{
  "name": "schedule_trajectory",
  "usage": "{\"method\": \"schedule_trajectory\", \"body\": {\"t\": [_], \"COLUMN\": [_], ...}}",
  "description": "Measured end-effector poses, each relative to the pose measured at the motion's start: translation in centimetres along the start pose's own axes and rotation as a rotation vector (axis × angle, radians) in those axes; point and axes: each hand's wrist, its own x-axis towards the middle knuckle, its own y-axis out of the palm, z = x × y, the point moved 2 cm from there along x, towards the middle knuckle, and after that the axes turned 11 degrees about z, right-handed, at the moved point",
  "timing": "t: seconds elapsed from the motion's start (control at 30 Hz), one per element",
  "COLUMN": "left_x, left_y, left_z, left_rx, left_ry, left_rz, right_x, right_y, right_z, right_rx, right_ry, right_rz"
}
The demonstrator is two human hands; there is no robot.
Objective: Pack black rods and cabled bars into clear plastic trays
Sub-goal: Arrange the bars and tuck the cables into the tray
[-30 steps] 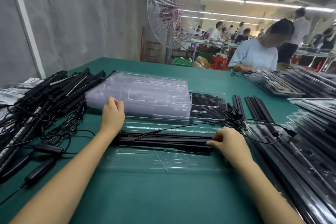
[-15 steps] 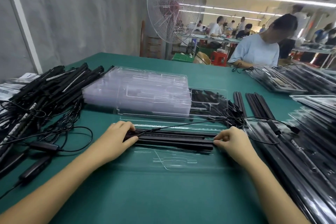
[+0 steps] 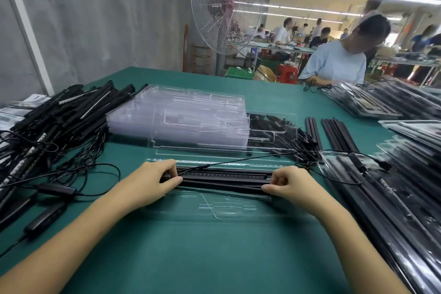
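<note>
A clear plastic tray [image 3: 222, 207] lies on the green table in front of me. Several black bars [image 3: 222, 178] lie across its far half, one with a thin black cable running off to the right. My left hand [image 3: 152, 180] grips the bars' left end, thumb and fingers curled round them. My right hand [image 3: 288, 184] pinches their right end. A stack of empty clear trays [image 3: 181, 117] sits just beyond. A heap of cabled black bars [image 3: 55, 122] lies at the left. Loose black rods [image 3: 334, 133] lie at the right.
Filled trays [image 3: 405, 188] are piled along the right edge. Cables and black adapter blocks [image 3: 56, 190] trail across the table at my left. A person in a light blue shirt [image 3: 334, 64] works at the far side. A large fan [image 3: 224, 5] stands behind the table.
My left hand came back from the tray stack to the left end of the bars and closed round them. My right hand stayed at the right end.
</note>
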Motion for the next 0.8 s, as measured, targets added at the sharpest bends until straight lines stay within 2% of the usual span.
{"method": "schedule_trajectory", "body": {"t": [0.17, 0.47, 0.53, 0.67, 0.7, 0.8], "left_x": [0.2, 0.3, 0.3, 0.3, 0.5, 0.6], "left_y": [0.0, 0.6, 0.6, 0.5, 0.6, 0.9], "left_z": [-0.5, -0.5, -0.4, -0.7, -0.7, -0.7], "left_rx": [0.111, 0.209, 0.205, 0.242, 0.248, 0.234], "left_ry": [-0.023, -0.120, -0.130, -0.109, -0.089, -0.098], "left_rz": [0.006, 0.083, 0.082, 0.043, 0.038, -0.013], "right_x": [-0.1, -0.1, -0.4, -1.0, -1.1, -0.6], "right_y": [0.2, 0.2, -0.2, -1.3, -1.3, -0.2], "right_z": [0.1, 0.2, 0.2, 0.3, 0.6, 1.4], "right_rx": [-0.010, -0.006, 0.022, 0.140, 0.138, 0.002], "right_ry": [-0.021, 0.050, 0.058, 0.020, -0.003, -0.025], "right_rz": [0.113, 0.070, 0.018, -0.281, -0.258, 0.003]}}
